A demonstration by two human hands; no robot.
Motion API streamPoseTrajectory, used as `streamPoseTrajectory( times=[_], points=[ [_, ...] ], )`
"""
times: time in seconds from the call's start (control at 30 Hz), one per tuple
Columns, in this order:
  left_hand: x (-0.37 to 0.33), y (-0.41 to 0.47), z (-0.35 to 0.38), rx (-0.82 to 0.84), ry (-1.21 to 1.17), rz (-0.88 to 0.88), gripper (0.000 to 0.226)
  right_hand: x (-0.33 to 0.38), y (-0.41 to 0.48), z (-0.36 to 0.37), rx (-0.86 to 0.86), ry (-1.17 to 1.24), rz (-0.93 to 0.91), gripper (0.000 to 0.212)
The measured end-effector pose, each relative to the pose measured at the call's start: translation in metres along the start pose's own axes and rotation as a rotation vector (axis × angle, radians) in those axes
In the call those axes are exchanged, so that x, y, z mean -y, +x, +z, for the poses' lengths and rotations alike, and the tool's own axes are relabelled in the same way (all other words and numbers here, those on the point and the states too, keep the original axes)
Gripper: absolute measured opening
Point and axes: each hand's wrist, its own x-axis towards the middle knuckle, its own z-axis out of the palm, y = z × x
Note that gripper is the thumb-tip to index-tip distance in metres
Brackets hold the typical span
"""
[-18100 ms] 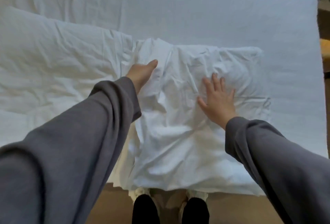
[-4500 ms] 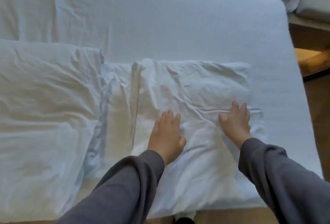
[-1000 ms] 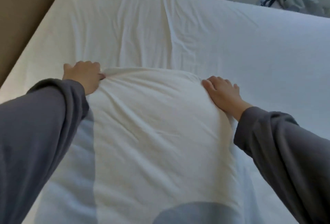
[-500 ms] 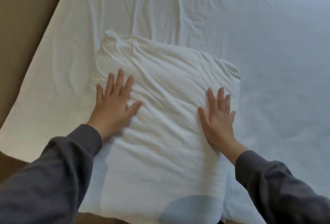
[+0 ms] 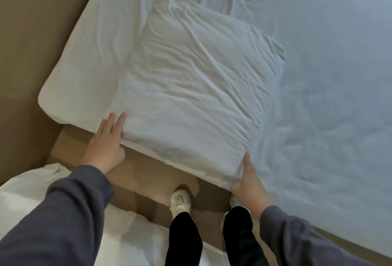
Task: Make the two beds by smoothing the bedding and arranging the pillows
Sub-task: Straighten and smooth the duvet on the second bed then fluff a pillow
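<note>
Pillow (image 5: 197, 79) — wrinkled, on bed (image 5: 331, 70)

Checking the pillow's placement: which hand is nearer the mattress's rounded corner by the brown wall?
Left. The left hand touches the near edge of the pillow, just right of the mattress corner; the right hand touches its opposite near corner, farther along the bed's edge.

sleeves (image 5: 70, 219): grey, long, loose, cuffed at the wrist | trousers (image 5: 184, 242): black | shoes (image 5: 180, 202): white trainers
</note>
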Motion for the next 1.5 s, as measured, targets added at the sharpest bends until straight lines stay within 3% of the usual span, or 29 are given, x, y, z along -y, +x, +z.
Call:
streamPoseTrajectory(
  times=[0.07,0.13,0.2,0.27,0.4,0.57,0.67,0.77,0.8,0.9,1.0,1.23,1.37,1.5],
  points=[
    [0.015,0.01,-0.001,-0.063,0.083,0.018,0.084,0.001,0.003,0.014,-0.134,0.111,0.054,0.096],
    [0.026,0.024,0.0,-0.13,0.116,-0.001,0.068,0.006,0.014,0.024,-0.282,0.144,0.155,0.071],
    [0.034,0.037,-0.003,-0.174,0.172,-0.019,0.042,0.014,0.021,0.028,-0.286,-0.07,0.225,0.043],
    [0.038,0.052,-0.012,-0.219,0.298,0.009,0.022,0.01,0.026,0.021,-0.29,-0.322,0.18,0.026],
    [0.042,0.062,-0.015,-0.177,0.422,-0.003,0.011,-0.025,0.02,0.015,-0.357,-0.551,0.124,0.003],
    [0.031,0.043,0.006,-0.19,0.203,-0.148,0.023,-0.016,0.015,0.023,-0.294,-0.371,0.212,0.015],
    [0.025,0.034,0.012,-0.117,-0.223,-0.373,0.043,-0.013,0.007,0.024,-0.247,-0.263,0.287,0.032],
    [0.002,0.017,0.038,0.013,-0.778,-0.45,0.075,-0.015,0.005,0.028,-0.184,-0.224,0.326,0.04],
    [-0.012,0.011,0.049,0.038,-0.939,-0.455,0.072,-0.014,0.007,0.028,-0.178,-0.207,0.323,0.041],
    [-0.064,-0.004,0.079,0.107,-1.382,-0.457,0.036,-0.017,0.013,0.026,-0.22,-0.234,0.284,0.031],
    [-0.107,-0.012,0.082,0.057,-1.77,-0.467,0.025,-0.036,0.015,0.023,-0.246,-0.396,0.195,0.028],
    [-0.154,-0.022,0.107,-0.199,-1.948,-0.581,0.041,-0.076,0.021,-0.013,-0.001,-0.386,-0.153,0.006],
    [-0.196,-0.059,0.14,-0.18,-1.97,-0.639,0.045,-0.068,0.05,-0.064,0.024,-0.353,-0.264,0.037],
    [-0.23,-0.078,0.161,-0.14,-1.825,-0.483,0.047,-0.037,0.095,-0.106,-0.148,-0.075,-0.363,0.06]
  ],
)
